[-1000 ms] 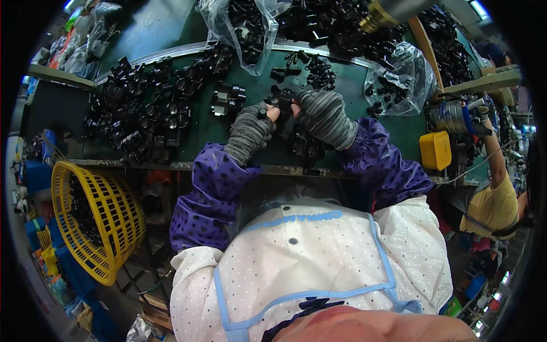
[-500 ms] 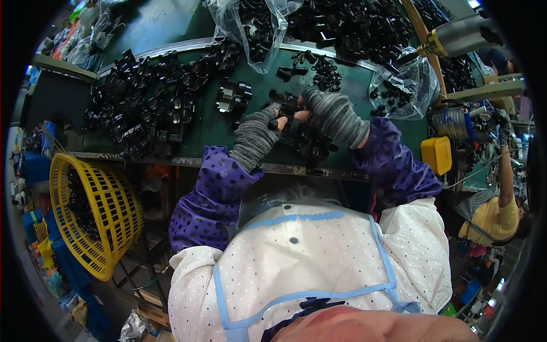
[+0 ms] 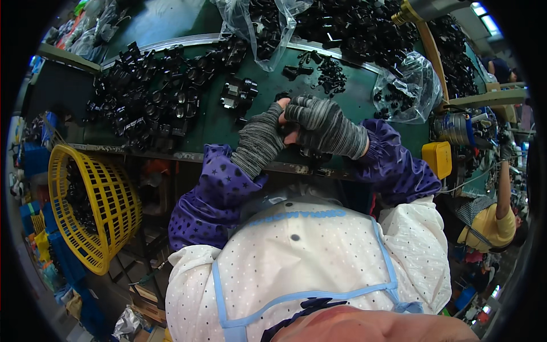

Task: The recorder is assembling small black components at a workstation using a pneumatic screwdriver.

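My left hand (image 3: 259,137) and my right hand (image 3: 329,124), both in grey striped fingerless gloves, meet over the green work table. Their fingers are closed round a black plastic part (image 3: 281,96), of which only a little shows. The right hand covers most of it. Just beyond my left hand lies a chunky black assembly (image 3: 238,92) with shiny faces. Under my right hand, by the table's front edge, more black parts (image 3: 314,154) are partly hidden. Small black pieces (image 3: 330,77) lie loose beyond my hands.
A large heap of black parts (image 3: 154,102) spreads at the left. Clear plastic bags (image 3: 410,91) lie at the far side and right. A yellow basket (image 3: 117,211) holds black parts below left. A yellow box (image 3: 436,159) and a metal-bodied tool (image 3: 433,8) are right. Another person (image 3: 493,222) works there.
My right hand has turned and come in against my left, so the black part between them is now mostly covered. The whole view has shifted slightly.
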The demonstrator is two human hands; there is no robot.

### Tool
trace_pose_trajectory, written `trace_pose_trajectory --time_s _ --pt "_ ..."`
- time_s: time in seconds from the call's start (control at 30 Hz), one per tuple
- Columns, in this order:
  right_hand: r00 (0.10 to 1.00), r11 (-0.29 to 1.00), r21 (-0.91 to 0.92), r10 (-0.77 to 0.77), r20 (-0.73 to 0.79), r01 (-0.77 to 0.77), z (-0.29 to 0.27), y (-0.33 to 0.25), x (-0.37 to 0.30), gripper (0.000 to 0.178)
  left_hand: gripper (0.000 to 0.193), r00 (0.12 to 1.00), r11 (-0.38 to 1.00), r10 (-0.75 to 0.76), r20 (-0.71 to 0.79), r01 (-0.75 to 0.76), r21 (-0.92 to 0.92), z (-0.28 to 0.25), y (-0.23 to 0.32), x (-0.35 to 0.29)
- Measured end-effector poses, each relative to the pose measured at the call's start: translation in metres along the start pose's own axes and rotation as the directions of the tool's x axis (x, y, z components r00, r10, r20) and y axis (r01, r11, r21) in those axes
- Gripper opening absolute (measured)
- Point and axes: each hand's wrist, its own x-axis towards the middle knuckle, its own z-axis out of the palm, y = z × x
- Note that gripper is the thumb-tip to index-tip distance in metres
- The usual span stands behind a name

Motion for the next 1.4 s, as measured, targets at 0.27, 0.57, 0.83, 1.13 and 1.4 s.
trace_pose_trajectory --time_s 0.27,0.57,0.83,1.13,1.4 --pt "0.98 0.988 0.104 0.131 -0.15 -0.116 -0.01 0.002 0.003 0.026 0.038 0.842 0.374 -0.074 0.534 0.52 -0.768 -0.036 0.005 -0.02" --pt "0.986 0.986 -0.025 -0.164 -0.033 0.164 0.004 -0.004 0.004 0.032 0.032 0.821 0.398 -0.322 0.471 0.569 -0.72 -0.039 0.015 -0.017" --pt "0.985 0.992 -0.084 0.1 0.141 -0.089 -0.001 -0.014 0.011 0.021 0.016 0.926 0.912 0.17 -0.337 -0.277 -0.302 -0.007 -0.006 -0.022" --pt "0.939 0.956 -0.066 0.293 0.18 -0.286 0.012 0.021 0.034 0.014 0.013 0.86 0.89 0.276 -0.43 -0.061 0.452 -0.028 -0.027 -0.01" --pt "0.952 0.935 -0.185 0.307 -0.001 -0.302 0.023 0.029 0.052 0.014 0.028 0.899 0.902 -0.428 -0.091 0.431 0.007 -0.058 -0.058 0.008"
